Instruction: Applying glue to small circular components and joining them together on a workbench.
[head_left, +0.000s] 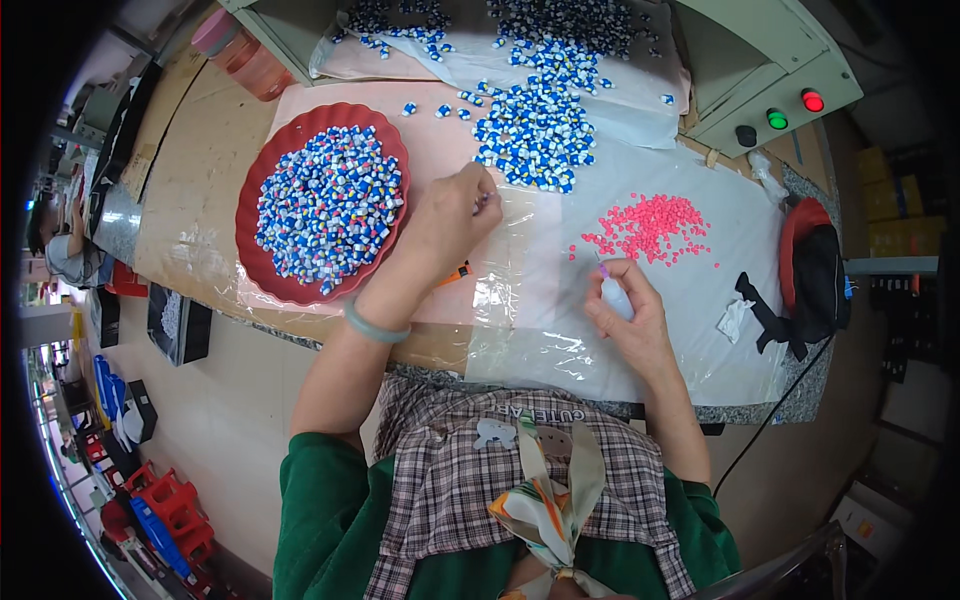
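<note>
My left hand (448, 228) is closed in a pinch over the middle of the table, near the loose pile of blue-and-white pieces (535, 135). What sits between its fingertips is too small and covered to name. My right hand (645, 322) wraps round a small squeeze bottle (617, 298) of pale liquid, its purple-based needle tip pointing up toward the scattered pink pieces (650, 228). To the left of my left hand stands a fluted red bowl (251, 185), heaped with blue-and-white pieces (325, 205) that show pink and yellow specks.
A metal housing (740, 110) with lit red and green buttons overhangs the back right. More blue-and-white pieces lie beneath it. A pink-lidded jar (245, 62) stands at the back left. At right are a black-and-red bag (815, 270), crumpled tissue (735, 318) and a cable (775, 415).
</note>
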